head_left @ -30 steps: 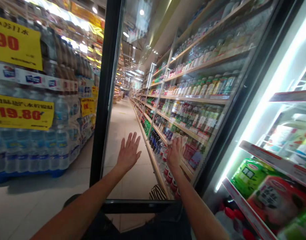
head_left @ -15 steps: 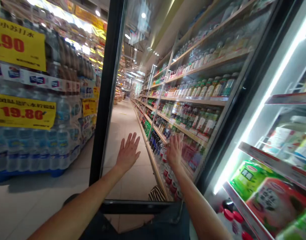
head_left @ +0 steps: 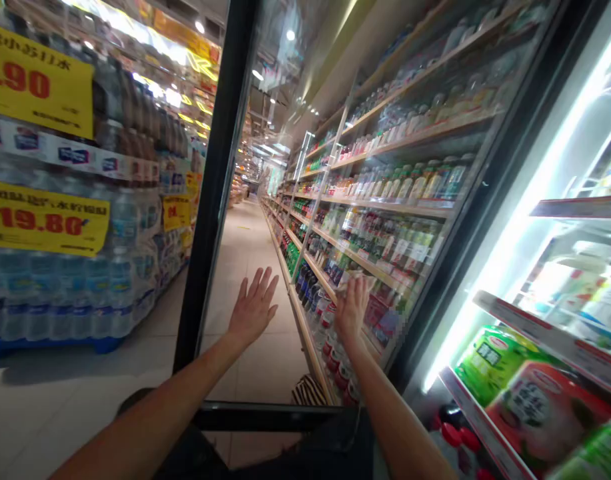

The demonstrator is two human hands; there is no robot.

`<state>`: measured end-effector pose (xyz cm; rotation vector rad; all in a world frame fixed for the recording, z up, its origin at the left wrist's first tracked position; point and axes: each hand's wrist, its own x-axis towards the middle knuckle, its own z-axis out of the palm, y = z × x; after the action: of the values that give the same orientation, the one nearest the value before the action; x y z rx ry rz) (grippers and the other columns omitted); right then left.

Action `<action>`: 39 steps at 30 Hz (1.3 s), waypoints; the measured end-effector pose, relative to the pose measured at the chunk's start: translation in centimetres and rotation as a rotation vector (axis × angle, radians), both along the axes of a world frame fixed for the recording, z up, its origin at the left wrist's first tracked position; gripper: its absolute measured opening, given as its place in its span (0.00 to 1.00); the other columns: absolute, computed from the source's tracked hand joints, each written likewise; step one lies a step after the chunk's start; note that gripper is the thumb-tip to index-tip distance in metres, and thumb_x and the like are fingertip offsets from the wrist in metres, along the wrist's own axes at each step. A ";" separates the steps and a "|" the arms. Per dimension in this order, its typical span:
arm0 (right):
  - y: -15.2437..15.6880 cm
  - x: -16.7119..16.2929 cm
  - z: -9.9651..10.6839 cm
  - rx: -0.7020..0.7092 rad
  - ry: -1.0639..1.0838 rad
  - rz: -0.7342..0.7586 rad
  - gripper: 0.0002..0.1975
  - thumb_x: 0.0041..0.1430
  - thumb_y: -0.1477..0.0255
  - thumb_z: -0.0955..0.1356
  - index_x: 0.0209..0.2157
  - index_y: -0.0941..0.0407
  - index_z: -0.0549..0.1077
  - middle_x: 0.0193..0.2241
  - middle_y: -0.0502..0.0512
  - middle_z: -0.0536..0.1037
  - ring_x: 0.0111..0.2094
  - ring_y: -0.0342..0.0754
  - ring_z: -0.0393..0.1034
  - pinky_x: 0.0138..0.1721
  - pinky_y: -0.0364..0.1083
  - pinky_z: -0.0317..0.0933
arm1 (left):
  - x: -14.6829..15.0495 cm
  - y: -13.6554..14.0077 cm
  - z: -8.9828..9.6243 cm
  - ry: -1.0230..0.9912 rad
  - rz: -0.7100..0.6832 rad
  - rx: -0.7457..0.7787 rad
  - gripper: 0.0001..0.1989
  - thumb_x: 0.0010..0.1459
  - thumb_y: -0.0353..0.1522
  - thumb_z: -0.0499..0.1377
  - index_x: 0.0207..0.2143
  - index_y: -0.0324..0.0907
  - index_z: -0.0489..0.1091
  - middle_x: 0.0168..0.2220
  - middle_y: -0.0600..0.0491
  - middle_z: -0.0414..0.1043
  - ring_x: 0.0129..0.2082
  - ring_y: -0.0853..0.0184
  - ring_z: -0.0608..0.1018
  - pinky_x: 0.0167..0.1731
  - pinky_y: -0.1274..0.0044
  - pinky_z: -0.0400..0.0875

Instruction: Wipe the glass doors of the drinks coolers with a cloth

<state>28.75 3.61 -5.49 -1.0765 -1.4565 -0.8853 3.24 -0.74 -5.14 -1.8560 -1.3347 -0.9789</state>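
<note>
In front of me stands a glass door with a black frame (head_left: pixel 212 200). My left hand (head_left: pixel 251 312) rests flat on its pane, fingers spread and with nothing under them that I can see. To its right, my right hand (head_left: pixel 350 315) presses a pale, thin cloth (head_left: pixel 368 281) against the same glass. The cloth shows just past the fingertips; the palm hides the rest. Both forearms reach up from the lower edge of the view.
Right of the door is a lit cooler with packaged drinks (head_left: pixel 535 407) on shelves (head_left: pixel 545 320). Stacked bottled water (head_left: pixel 60 287) with yellow price signs (head_left: pixel 45 217) stands at left. Bottle shelves (head_left: pixel 385 203) and an aisle floor (head_left: pixel 245 247) appear in the glass.
My right hand and the cloth have shifted slightly right and down on the glass. The left hand stays nearly in place, and the view has tilted a little.
</note>
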 end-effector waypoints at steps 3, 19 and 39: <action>-0.8 -1.5 -1.7 -0.131 -0.242 0.031 0.27 0.58 0.77 0.57 0.60 0.56 0.54 0.60 0.61 0.57 0.64 0.52 0.39 0.59 0.60 0.43 | -0.1 -0.1 0.1 0.000 0.003 -0.023 0.30 0.56 0.36 0.55 0.60 0.40 0.52 0.63 0.45 0.46 0.63 0.56 0.50 0.60 0.61 0.48; -1.7 -6.7 -4.9 -0.128 -0.289 0.039 0.29 0.57 0.80 0.58 0.60 0.56 0.54 0.59 0.61 0.59 0.64 0.51 0.38 0.61 0.59 0.41 | -0.4 -0.3 -0.5 0.015 0.003 -0.055 0.30 0.57 0.35 0.53 0.60 0.41 0.51 0.63 0.47 0.46 0.64 0.58 0.49 0.60 0.62 0.48; -1.9 -8.4 -3.1 -0.116 -0.065 -0.066 0.25 0.57 0.80 0.57 0.58 0.63 0.58 0.59 0.66 0.59 0.65 0.53 0.34 0.60 0.60 0.38 | -5.0 -1.6 -4.8 -0.050 0.110 -0.041 0.29 0.56 0.31 0.49 0.60 0.34 0.51 0.63 0.43 0.45 0.64 0.58 0.48 0.59 0.61 0.49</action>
<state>20.35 1.75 -8.62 -1.1976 -1.5493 -0.8988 -1.77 -2.37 -9.94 -1.7785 -1.4801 -0.9534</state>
